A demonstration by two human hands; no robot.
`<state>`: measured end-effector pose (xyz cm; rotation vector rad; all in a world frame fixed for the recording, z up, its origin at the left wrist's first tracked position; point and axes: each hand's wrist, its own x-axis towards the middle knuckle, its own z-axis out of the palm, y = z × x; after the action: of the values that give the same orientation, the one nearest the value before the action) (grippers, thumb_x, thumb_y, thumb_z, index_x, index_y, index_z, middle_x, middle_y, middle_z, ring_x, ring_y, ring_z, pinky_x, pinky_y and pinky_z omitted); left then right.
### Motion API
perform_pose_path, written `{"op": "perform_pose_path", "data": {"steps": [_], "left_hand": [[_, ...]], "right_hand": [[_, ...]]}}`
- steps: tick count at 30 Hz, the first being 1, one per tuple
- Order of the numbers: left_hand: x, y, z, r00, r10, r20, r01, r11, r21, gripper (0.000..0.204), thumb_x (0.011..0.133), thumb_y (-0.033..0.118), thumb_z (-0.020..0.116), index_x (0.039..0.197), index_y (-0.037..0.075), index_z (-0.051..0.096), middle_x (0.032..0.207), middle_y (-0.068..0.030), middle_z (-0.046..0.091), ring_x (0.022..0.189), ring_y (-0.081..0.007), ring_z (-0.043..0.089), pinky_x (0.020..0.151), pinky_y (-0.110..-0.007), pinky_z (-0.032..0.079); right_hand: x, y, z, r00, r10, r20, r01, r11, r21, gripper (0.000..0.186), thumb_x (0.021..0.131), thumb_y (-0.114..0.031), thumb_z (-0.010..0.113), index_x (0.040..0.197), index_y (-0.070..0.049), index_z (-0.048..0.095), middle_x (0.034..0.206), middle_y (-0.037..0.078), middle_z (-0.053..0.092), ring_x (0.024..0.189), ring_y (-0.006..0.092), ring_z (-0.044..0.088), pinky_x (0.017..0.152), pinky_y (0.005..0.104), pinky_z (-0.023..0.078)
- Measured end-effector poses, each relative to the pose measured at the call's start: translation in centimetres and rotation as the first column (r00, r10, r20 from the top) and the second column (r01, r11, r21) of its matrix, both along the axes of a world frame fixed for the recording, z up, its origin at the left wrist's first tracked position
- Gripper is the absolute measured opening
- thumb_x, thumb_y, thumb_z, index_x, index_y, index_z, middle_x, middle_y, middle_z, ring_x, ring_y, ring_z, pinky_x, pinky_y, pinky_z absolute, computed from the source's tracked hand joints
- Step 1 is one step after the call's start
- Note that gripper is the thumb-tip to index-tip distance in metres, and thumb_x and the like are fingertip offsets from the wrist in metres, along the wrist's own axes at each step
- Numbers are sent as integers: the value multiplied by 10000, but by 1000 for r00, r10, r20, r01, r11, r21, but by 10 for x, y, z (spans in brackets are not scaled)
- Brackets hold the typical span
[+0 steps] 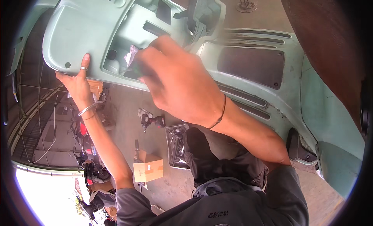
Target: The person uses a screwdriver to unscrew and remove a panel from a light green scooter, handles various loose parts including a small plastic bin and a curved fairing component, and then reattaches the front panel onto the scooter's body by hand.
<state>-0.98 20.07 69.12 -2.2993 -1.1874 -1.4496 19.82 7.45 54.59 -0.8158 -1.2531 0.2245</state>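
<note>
My left hand grips the near left edge of a pale green scooter body panel, its thumb on top and its fingers round the rim. Over the panel's recessed compartment is my right hand, palm down with its fingers curled closed. A crumpled pale pinkish-white scrap shows beside those curled fingers, looking like thin plastic or paper. Motion blur and the hand's own back hide what the fingertips hold. Running right from the panel is the scooter's floorboard, with a dark plate and black rubber strips.
A cordless drill lies on the concrete floor below the panel. Near it are a small cardboard box and an open tray of tools beside my leg. Parked motorbikes stand at left. The brown seat is at upper right.
</note>
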Motion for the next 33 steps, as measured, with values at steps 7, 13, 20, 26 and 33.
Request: {"op": "perform_pose_path", "data": {"steps": [7,13,20,26,33], "left_hand": [[-6,3,3,999,29,-29,-28,999,26,1025,735,207,880,1455,-94,216,1436,-220,337,1321,-305,396,1126,-417,324],[-4,4,0,999,38,-26,-37,998,54,975,734,216,878,1423,-101,265,1411,-215,379,1301,-290,430,1123,-406,328],[-3,4,1,999,24,-44,-21,998,58,974,737,210,877,1426,-102,264,1410,-215,376,1302,-297,423,1118,-405,329],[-1,2,1,999,-7,-40,8,999,45,988,745,213,874,1433,-109,242,1400,-221,381,1303,-308,422,1112,-408,334],[-2,3,1,999,30,-43,-28,998,52,994,736,218,881,1427,-109,245,1400,-230,381,1301,-317,429,1109,-407,342]], "right_hand": [[-8,15,6,998,-2,65,2,1000,-6,325,754,-3,707,1054,-9,583,994,172,555,824,403,618,681,456,516],[-15,25,8,995,-4,102,5,1000,-10,320,761,-11,709,1055,7,583,1006,174,560,817,402,626,695,456,528],[-19,31,9,987,-81,140,75,996,45,313,620,32,700,898,50,558,920,202,551,792,361,659,684,412,575],[-20,33,12,985,-74,155,69,997,37,299,627,37,694,897,59,568,914,205,559,807,367,665,694,414,584],[-22,34,14,986,-55,157,51,998,27,280,638,38,687,892,62,571,918,212,563,807,377,670,685,425,586]]}}
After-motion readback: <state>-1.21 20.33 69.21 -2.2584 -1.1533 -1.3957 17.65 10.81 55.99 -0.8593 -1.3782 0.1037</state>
